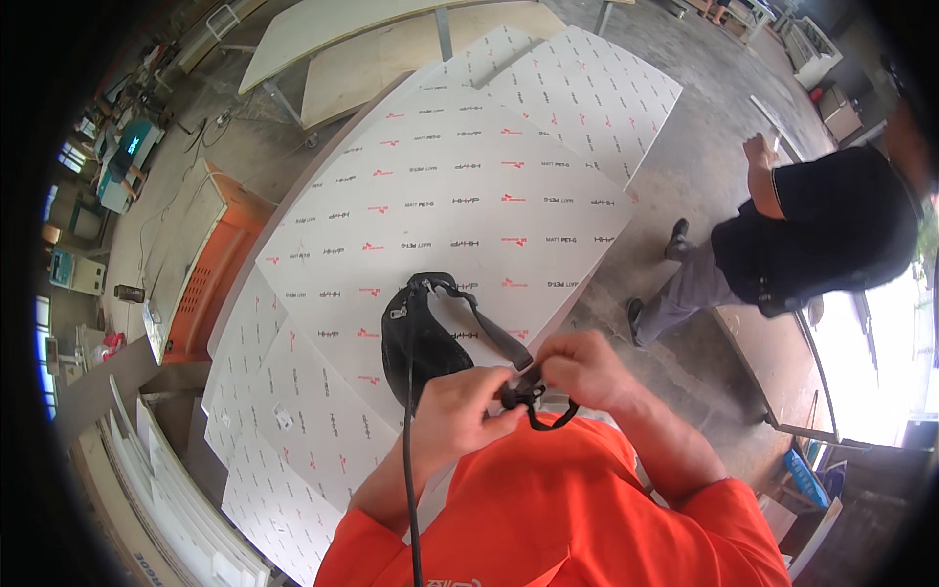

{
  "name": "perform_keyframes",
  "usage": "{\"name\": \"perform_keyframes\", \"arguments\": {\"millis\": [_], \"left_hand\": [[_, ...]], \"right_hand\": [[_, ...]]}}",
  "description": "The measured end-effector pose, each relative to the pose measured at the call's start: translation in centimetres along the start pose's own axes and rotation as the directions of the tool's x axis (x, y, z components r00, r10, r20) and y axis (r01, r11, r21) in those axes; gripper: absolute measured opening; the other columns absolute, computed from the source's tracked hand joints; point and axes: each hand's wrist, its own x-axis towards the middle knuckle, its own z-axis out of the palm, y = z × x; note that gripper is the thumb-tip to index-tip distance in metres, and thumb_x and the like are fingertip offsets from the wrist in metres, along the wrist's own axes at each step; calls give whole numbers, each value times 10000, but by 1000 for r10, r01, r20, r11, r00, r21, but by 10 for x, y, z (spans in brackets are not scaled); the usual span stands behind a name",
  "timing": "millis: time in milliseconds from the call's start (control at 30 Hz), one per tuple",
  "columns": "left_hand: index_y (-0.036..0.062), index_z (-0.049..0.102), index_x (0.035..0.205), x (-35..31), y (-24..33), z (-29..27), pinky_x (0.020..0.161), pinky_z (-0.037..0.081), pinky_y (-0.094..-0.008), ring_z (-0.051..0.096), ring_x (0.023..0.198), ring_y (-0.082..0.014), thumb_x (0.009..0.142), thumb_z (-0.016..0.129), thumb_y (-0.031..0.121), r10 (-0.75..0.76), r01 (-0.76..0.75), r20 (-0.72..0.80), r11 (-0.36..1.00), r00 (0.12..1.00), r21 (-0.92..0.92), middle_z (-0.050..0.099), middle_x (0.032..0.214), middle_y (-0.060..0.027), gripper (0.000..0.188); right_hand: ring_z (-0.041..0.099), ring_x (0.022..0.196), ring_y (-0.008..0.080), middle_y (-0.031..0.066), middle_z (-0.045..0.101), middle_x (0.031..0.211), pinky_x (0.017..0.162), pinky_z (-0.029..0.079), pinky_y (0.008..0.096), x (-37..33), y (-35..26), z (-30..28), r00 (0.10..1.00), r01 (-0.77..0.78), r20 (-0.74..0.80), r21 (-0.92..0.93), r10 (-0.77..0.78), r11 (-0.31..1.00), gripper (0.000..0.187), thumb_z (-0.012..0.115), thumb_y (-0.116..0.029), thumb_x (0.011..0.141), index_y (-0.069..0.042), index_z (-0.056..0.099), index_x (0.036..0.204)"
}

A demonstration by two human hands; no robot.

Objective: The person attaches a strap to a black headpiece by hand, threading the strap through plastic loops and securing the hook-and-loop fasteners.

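Observation:
A black waist bag (394, 344) with a zip lies on white printed panels (421, 186) in front of me. Its dark strap (501, 338) loops from the top of the bag round to my hands. My left hand (468, 406) pinches a black plastic buckle (521, 393) at the strap's end. Close beside it, my right hand (585, 370) is closed on the strap, and a loose loop of webbing hangs below. My fingers partly hide the buckle, so I cannot tell whether it is fastened. A thin black cord (412, 489) runs past the bag down to the lower edge.
A person (822, 225) in dark clothes stands at the right, beside the panels. An orange metal cabinet (215, 264) stands at the left. Stacked boards (166, 489) lie at the lower left, a worktable (362, 39) stands at the far side, and a blue basket (804, 477) sits lower right.

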Motion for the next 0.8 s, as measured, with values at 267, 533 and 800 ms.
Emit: {"name": "perform_keyframes", "arguments": {"millis": [267,533,800], "left_hand": [[-36,654,1123,-9,-18,5,627,544,-274,671,726,-143,947,793,343,-525,355,49,502,850,-789,712,897,-90,441],[-17,679,1100,-12,-34,24,690,551,-296,678,769,-164,1014,697,358,-563,310,212,83,799,-947,725,931,-95,385],[-44,682,1038,2,-34,32,782,573,-312,713,891,-186,955,779,253,-504,374,227,213,834,-902,732,957,-102,324]], "right_hand": [[616,793,114,47,670,836,726,500,296,71,-4,-53,870,317,-476,339,-129,886,268,632,-193,989,65,704,995],[711,981,292,182,727,1111,869,561,377,44,-3,-14,767,465,-330,-304,-550,831,308,725,-156,954,3,686,1213],[628,1032,170,103,687,1122,902,530,352,30,6,2,915,249,201,399,-349,882,556,768,-359,966,47,609,1310]]}}
